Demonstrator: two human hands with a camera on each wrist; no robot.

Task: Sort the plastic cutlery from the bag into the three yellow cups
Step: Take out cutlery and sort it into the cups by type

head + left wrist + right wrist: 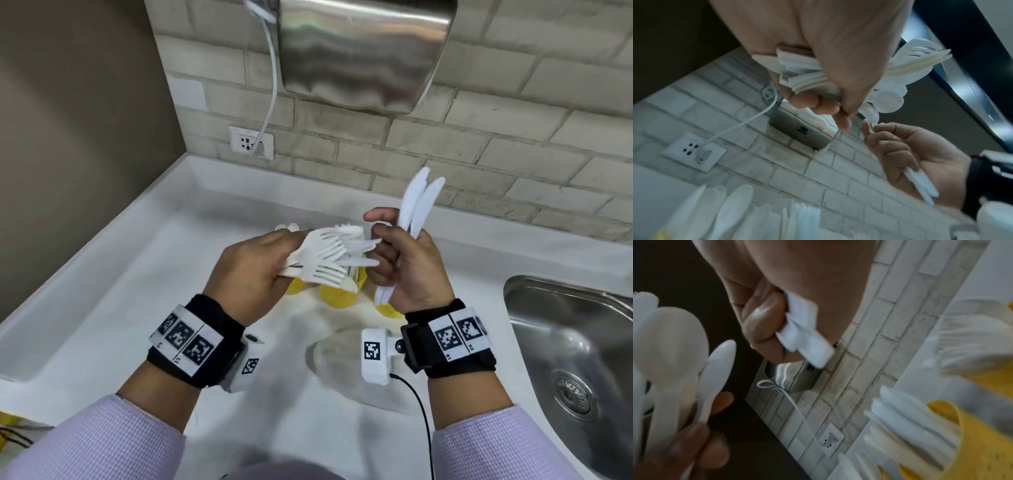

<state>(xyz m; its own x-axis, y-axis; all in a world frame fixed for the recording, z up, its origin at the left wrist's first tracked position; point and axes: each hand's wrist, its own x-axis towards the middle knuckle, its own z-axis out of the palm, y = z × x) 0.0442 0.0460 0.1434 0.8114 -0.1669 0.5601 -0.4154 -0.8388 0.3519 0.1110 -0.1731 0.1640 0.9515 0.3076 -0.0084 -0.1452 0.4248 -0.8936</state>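
My left hand (253, 277) grips a mixed bundle of white plastic cutlery (329, 257), forks fanned toward the right; the left wrist view shows spoons (888, 100) in that bundle (809, 78) too. My right hand (407, 270) holds a few white knives (419, 202) upright, blades up, with its index finger and thumb stretched toward the bundle. The knife handles (805, 331) show in the right wrist view. Three yellow cups (337, 294) stand on the counter under my hands, mostly hidden. Each cup (966, 434) holds white cutlery.
A clear plastic bag (339, 356) lies on the white counter (102, 308) near me. A steel sink (575, 346) is at the right. A steel wall dispenser (363, 51) hangs above, with a cable to the outlet (251, 142). Brick wall behind, brown wall left.
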